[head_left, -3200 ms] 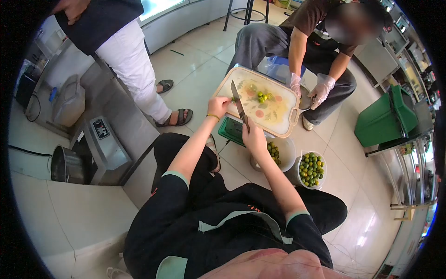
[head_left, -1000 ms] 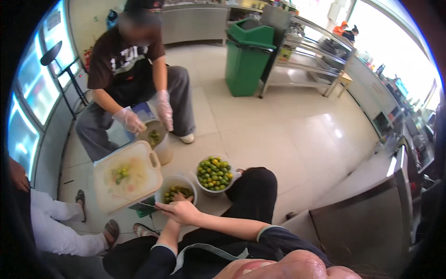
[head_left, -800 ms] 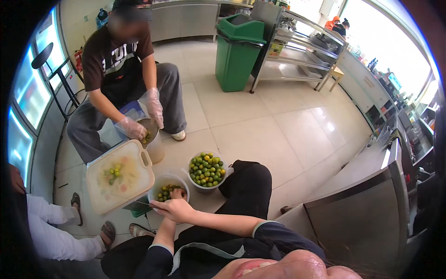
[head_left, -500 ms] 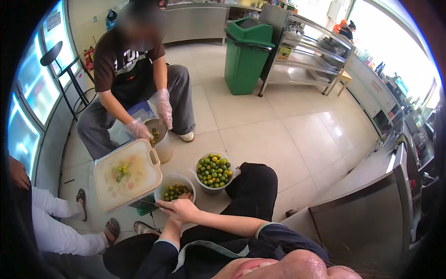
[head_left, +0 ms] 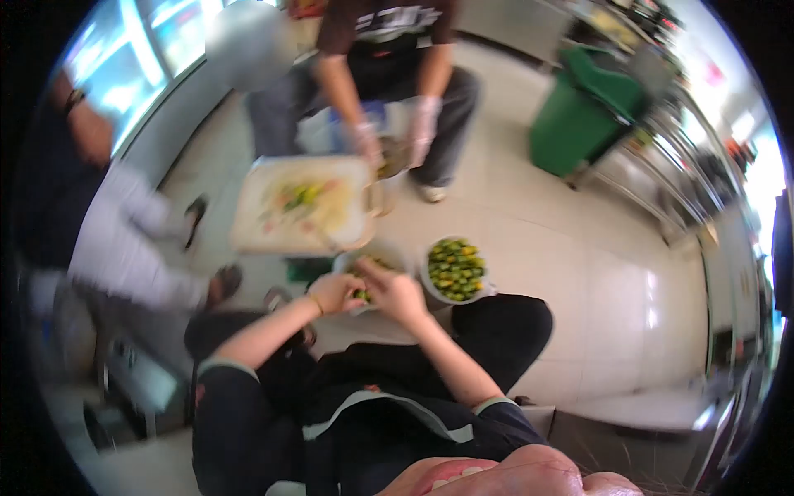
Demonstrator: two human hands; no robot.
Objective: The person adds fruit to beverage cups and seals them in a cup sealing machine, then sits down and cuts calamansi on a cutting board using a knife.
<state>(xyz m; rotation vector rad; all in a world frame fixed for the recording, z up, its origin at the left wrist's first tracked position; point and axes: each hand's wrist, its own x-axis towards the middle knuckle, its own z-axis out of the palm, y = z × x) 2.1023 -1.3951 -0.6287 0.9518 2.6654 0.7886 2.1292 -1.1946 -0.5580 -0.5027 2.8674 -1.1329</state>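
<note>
Blurred by motion, my left hand (head_left: 334,293) is closed at the near rim of the white bucket (head_left: 400,258), with green fruit showing by its fingertips. Whether it grips a fruit is unclear. My right hand (head_left: 395,293) is closed beside it, over the bucket, on the knife, whose handle is smeared and whose blade reaches faintly over the board's near edge. Cut green and yellow pieces (head_left: 303,195) lie on the cream cutting board (head_left: 260,223). To the right stands a second bucket (head_left: 430,289) full of small green and yellow citrus fruits (head_left: 456,269).
Across from me a seated co-worker's gloved hands (head_left: 423,131) are at a container (head_left: 395,157). Another person in white trousers (head_left: 124,240) stands at the left. A green bin (head_left: 579,120) and metal shelves (head_left: 653,178) are at the upper right; a green object (head_left: 308,269) sits below the board.
The view has swung, shifting the scene rightward. My left hand has come up out of the bucket of fruit and is now beside my right hand, which still has the knife.
</note>
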